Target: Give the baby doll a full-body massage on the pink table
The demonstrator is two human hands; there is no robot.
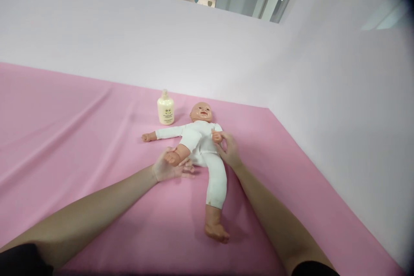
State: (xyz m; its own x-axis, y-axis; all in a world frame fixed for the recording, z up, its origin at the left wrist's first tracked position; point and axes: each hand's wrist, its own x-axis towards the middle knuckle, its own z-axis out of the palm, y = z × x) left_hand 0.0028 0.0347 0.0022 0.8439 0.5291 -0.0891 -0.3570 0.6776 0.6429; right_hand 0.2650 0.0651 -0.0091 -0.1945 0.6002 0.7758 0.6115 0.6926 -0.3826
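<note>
Both my bare forearms extend forward, converging toward centre. My left hand (166, 168) lies palm up, fingers loosely curled in a cupping pose. My right hand (228, 150) is raised at the wrist, fingers pinched together near the thumb.

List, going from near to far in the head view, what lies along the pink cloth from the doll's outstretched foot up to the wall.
Doll's bare foot → white-clad leg → right hand at the doll's hand → doll's head → cream bottle → white wall.
</note>
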